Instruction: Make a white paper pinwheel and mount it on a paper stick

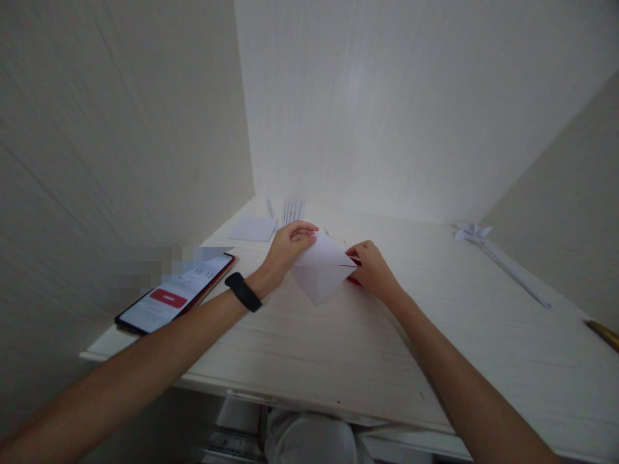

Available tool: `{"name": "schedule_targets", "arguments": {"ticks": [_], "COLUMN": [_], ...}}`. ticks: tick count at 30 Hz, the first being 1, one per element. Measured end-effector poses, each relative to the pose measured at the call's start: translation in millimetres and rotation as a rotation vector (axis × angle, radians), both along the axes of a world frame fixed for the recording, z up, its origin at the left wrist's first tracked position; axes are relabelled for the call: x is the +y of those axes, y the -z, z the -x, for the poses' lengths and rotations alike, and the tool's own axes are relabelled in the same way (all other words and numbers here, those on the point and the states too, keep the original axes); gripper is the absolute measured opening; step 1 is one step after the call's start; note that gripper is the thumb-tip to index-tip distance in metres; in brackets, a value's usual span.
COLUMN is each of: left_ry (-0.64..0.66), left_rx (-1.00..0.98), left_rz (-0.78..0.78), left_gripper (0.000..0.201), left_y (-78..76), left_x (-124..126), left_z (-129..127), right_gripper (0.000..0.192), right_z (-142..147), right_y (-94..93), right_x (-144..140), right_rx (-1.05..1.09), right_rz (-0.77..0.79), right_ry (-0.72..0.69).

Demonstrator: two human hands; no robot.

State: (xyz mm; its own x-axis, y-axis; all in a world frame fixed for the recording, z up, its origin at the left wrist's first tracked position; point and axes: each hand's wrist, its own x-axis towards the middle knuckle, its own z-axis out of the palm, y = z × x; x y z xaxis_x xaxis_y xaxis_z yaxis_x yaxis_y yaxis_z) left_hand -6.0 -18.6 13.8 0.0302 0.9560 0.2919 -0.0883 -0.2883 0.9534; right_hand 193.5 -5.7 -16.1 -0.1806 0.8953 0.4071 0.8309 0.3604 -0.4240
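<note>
Left hand [289,245], black band at wrist, fingers curled over upper edge of folded white paper sheet [320,270], pinching it. Right hand [371,269] closed on sheet's right corner, small red item beneath fingers, too hidden to identify. Sheet held just above pale wood-grain table [338,348], near its middle. Red-edged smartphone [176,293] with lit screen lies at table's left edge. White paper stack [254,228] sits behind left hand. White folded paper flower on long stem [488,248] lies far right, well apart.
</note>
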Motion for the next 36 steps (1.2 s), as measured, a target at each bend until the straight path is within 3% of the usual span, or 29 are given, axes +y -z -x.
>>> {"name": "schedule_targets", "arguments": {"ticks": [4, 7, 14, 17, 23, 26, 30, 36], "left_ry": [-0.126, -0.145, -0.075, 0.009, 0.294, 0.319, 0.286, 0.478], "left_rx": [-0.061, -0.118, -0.150, -0.148, -0.144, -0.041, 0.086, 0.080], "left_rz": [0.049, 0.092, 0.140, 0.225, 0.386, 0.341, 0.214, 0.251], "left_gripper": [0.022, 0.025, 0.033, 0.036, 0.051, 0.051, 0.032, 0.035], "left_y": [0.8, 2.6, 4.8, 4.4, 0.5, -1.3, -2.6, 3.7], "left_x": [2.5, 4.7, 5.2, 5.0, 3.2, -1.1, -7.6, -3.1], "left_z": [2.3, 3.6, -0.2, -0.8, 0.7, 0.2, -0.8, 0.1], "right_gripper": [0.024, 0.035, 0.019, 0.018, 0.019, 0.019, 0.019, 0.017], "right_z": [2.9, 4.4, 4.1, 4.5, 7.0, 8.0, 10.9, 13.3], "right_y": [-12.0, -16.4, -19.9, -23.0, -26.0, -25.3, -25.5, -25.9], "right_x": [0.9, 0.5, -1.0, -3.7, -7.2, -7.6, -9.8, -10.5], "right_rx": [0.272, 0.502, 0.529, 0.545, 0.531, 0.546, 0.583, 0.605], "right_rz": [0.007, 0.089, 0.070, 0.048, 0.062, 0.081, 0.111, 0.114], "right_ry": [-0.002, -0.069, -0.072, -0.062, -0.063, -0.122, -0.222, -0.259]}}
